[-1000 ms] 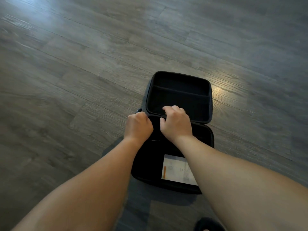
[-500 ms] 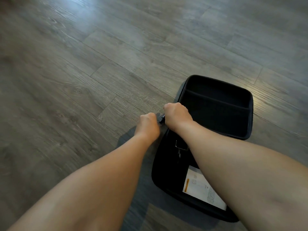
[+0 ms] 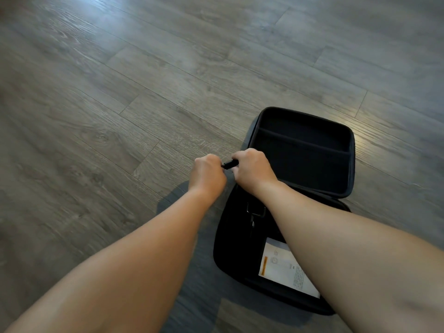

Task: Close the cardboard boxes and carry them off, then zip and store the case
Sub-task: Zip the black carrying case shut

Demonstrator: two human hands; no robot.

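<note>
By open case [image 3: 305, 150] corner: left hand [image 3: 208, 173], right hand [image 3: 252, 168] both clenched on small blurred black pull [image 3: 229, 164], fingertips hidden.

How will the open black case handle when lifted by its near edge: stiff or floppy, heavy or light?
Probably stiff: the case holds a crisp moulded rim and both halves keep their tray shape. Likely light, since only a white leaflet shows inside. Lying unzipped, the halves may swing at the hinge, so lifting one edge could fold it. Both the left hand and the right hand grip the small black piece at its corner.
</note>
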